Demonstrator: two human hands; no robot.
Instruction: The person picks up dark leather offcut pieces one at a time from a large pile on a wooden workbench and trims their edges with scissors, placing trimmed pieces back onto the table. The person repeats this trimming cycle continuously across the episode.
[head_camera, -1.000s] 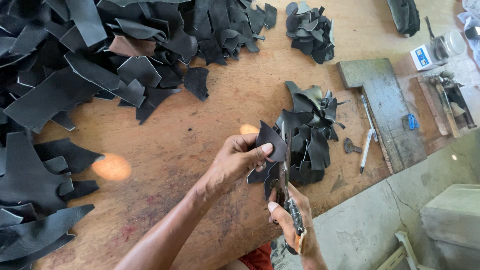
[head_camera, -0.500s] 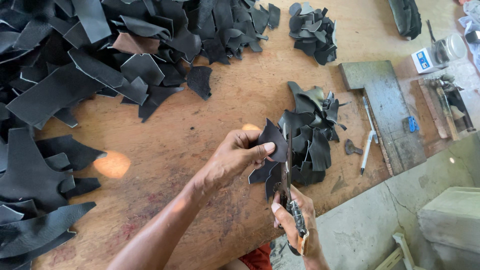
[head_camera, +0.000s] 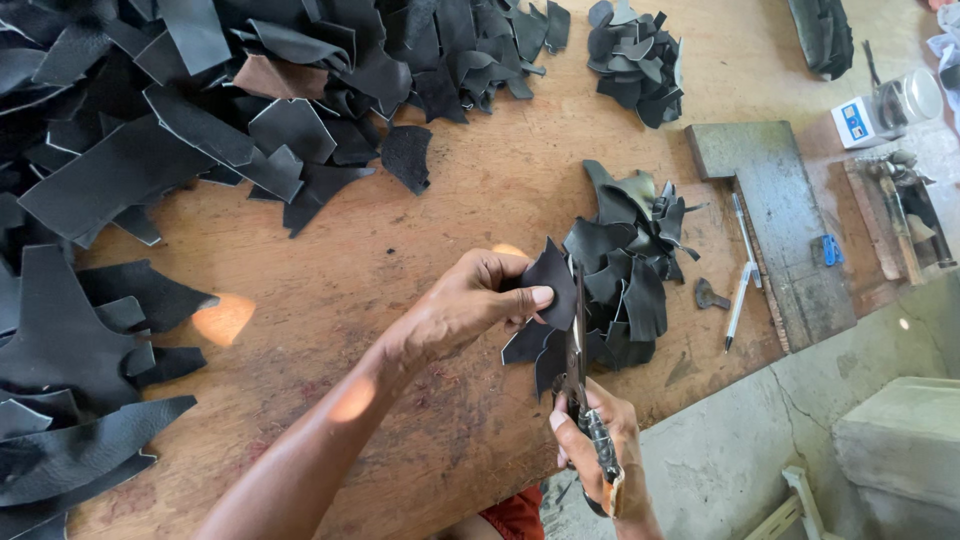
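Over a wooden workbench, the left hand pinches a black leather scrap between thumb and fingers; the right hand grips scissors tightly, blades touching the scrap's edge.

Two hands work at the table: the left hand and the right hand. One pair of scissors. Three heaps of black leather scraps: one large heap at ten o'clock, one small heap at one o'clock, one middle heap at centre. Two pens at three o'clock. One grey slab. One jar.
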